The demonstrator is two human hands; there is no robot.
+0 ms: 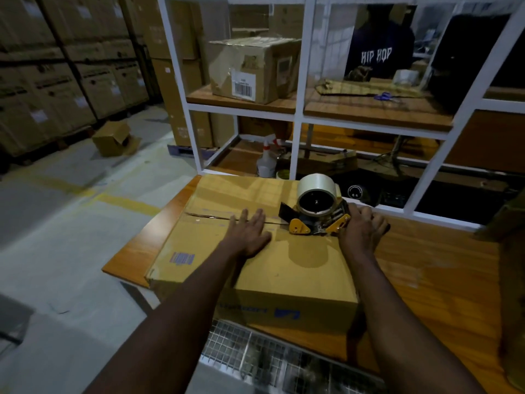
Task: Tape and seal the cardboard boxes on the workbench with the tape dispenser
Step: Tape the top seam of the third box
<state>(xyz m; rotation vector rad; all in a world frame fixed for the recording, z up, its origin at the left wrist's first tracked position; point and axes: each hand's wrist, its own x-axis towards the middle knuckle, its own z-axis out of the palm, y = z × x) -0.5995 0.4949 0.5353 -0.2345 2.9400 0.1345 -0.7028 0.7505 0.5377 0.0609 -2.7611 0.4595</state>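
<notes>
A flat brown cardboard box lies on the wooden workbench, its top flaps meeting in a seam that runs left to right. My left hand presses flat on the lid, fingers straight across the seam. A tape dispenser with a clear tape roll and yellow side plates stands on the seam near the box's right end. My right hand grips its handle from the right; the handle is hidden under my fingers.
A white-framed shelf stands behind the bench with a taped box and a spray bottle. A person in a dark shirt is behind it. Stacked cartons line the left wall. A wire mesh basket sits below the bench front.
</notes>
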